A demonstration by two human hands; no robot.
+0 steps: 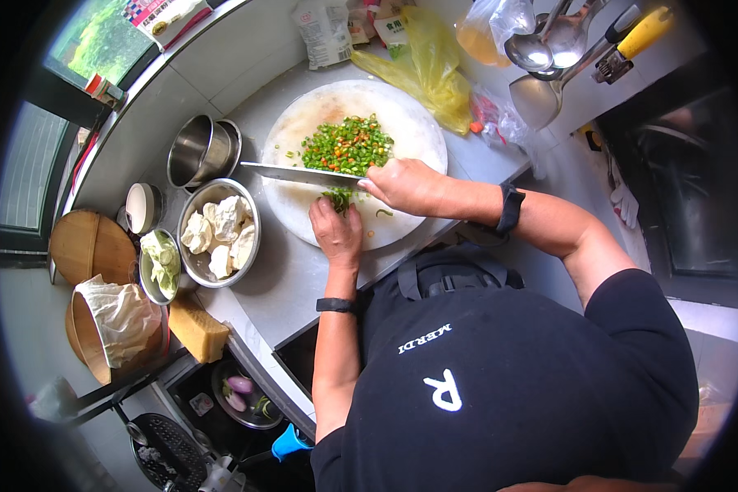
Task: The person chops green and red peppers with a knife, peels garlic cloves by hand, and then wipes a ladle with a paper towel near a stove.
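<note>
My right hand (pixel 406 187) grips the handle of a kitchen knife (pixel 307 174), whose blade points left across a round cutting board (pixel 418 135). Beneath the blade's near side, my left hand (pixel 337 229) presses curled fingers on a small bunch of green pepper strips (pixel 341 199). Beyond the blade lies a pile of chopped green and red peppers (pixel 344 144). A few loose green bits are scattered on the board's surface. The knife's handle is mostly covered by my fingers.
Left of the board stand a steel bowl of white dough-like chunks (pixel 221 224), a steel pot (pixel 198 150) and a bowl of pale green vegetable (pixel 160 264). A yellow plastic bag (pixel 433 67) lies behind the board. Ladles (pixel 532 52) hang at upper right. Eggplants (pixel 238 387) sit in a lower basin.
</note>
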